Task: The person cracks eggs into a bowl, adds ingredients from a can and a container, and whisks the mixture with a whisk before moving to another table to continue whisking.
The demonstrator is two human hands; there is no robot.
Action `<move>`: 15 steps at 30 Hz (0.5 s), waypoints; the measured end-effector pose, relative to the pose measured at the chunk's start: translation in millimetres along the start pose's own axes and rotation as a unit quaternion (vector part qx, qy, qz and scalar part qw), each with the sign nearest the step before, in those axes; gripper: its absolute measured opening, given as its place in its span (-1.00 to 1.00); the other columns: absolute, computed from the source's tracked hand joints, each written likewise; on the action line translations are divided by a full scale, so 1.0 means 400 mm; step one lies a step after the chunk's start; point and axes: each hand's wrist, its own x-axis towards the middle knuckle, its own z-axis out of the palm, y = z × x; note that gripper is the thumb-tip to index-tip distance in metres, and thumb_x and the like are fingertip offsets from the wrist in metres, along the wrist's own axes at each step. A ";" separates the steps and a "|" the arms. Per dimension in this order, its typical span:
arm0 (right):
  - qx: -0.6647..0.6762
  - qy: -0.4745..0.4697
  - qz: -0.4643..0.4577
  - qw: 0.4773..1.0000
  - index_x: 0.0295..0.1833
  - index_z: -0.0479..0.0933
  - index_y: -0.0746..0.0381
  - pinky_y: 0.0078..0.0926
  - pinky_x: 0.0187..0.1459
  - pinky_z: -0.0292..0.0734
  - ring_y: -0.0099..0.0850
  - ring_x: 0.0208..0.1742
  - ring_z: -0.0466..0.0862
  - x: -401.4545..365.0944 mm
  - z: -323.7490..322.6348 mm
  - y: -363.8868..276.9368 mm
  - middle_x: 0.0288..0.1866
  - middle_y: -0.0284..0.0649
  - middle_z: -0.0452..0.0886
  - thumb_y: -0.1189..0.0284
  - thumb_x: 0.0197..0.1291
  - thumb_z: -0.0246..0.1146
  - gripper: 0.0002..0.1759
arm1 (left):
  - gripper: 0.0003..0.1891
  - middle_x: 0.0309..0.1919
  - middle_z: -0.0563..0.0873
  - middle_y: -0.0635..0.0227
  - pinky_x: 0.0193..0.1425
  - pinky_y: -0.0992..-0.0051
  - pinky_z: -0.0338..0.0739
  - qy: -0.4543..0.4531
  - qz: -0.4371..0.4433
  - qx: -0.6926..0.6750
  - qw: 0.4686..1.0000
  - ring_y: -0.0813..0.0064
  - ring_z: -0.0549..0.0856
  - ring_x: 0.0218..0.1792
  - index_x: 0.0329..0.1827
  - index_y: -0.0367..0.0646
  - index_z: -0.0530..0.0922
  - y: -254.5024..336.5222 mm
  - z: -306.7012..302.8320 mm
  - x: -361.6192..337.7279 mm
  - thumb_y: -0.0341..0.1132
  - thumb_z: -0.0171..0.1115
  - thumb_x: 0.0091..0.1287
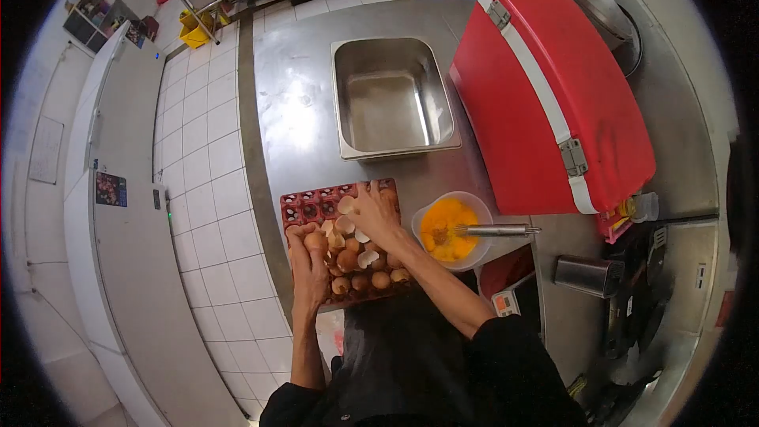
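A dark red egg tray (319, 199) lies on the steel table, with brown eggs (380, 280) and broken eggshells (345, 224) in it. My left hand (307, 257) is at the tray's left side, its fingers closed around a brown egg (316, 242). Over the tray's middle, my right hand (375, 211) has its fingers closed on an eggshell (346, 205). Close to my right forearm stands a bowl (482, 257) of yellow beaten egg. A whisk (498, 230) rests in it, handle pointing right.
Beyond the tray stands a deep steel pan (340, 103). A large red cool box (538, 111) takes up the table's right side. A kitchen scale (506, 303) lies near my right elbow, with a dark metal container (589, 276) farther right. White cabinets (134, 269) stand across the tiled floor.
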 end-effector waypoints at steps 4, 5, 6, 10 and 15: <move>0.427 -0.069 -0.047 0.900 0.34 0.35 0.35 -0.31 0.16 0.57 -0.16 0.08 0.65 -0.110 -0.205 0.000 0.13 -0.01 0.54 0.38 0.31 0.11 -0.48 | -0.59 0.33 0.42 0.05 0.25 0.32 0.56 0.002 0.019 -0.041 0.999 0.30 0.51 0.29 0.34 -0.30 0.33 0.179 0.023 -0.016 -0.46 0.06 0.45; 0.651 -0.151 0.014 0.744 0.36 0.36 0.32 -0.31 0.21 0.52 -0.25 0.11 0.63 -0.138 -0.244 0.012 0.15 -0.11 0.55 0.35 0.39 0.00 -0.51 | -0.56 0.33 0.45 0.04 0.30 0.30 0.53 0.041 0.123 -0.030 0.991 0.25 0.50 0.32 0.36 -0.31 0.34 0.204 0.038 -0.022 -0.46 0.10 0.44; 0.649 -0.148 0.018 0.746 0.36 0.36 0.32 -0.31 0.21 0.52 -0.25 0.11 0.63 -0.171 -0.266 0.033 0.15 -0.11 0.55 0.35 0.39 0.00 -0.51 | -0.54 0.33 0.48 0.02 0.35 0.29 0.50 0.078 0.226 -0.021 0.971 0.20 0.50 0.35 0.38 -0.32 0.36 0.234 0.055 -0.029 -0.47 0.14 0.43; 0.798 -0.058 0.116 0.589 0.42 0.31 0.22 -0.32 0.28 0.43 -0.39 0.23 0.53 -0.302 -0.346 0.026 0.23 -0.20 0.51 0.19 0.53 -0.16 -0.49 | -0.48 0.21 0.62 -0.01 0.28 0.23 0.56 0.102 0.359 -0.030 0.927 0.08 0.62 0.25 0.34 -0.33 0.45 0.272 0.197 -0.042 -0.45 0.35 0.32; 0.791 0.024 0.194 0.580 0.45 0.27 0.17 -0.31 0.30 0.38 -0.40 0.29 0.46 -0.365 -0.361 0.067 0.28 -0.23 0.44 0.13 0.55 -0.17 -0.48 | -0.49 0.21 0.61 -0.07 0.25 0.24 0.57 -0.002 0.363 -0.053 0.930 0.04 0.65 0.20 0.29 -0.33 0.50 0.301 0.282 -0.042 -0.42 0.41 0.28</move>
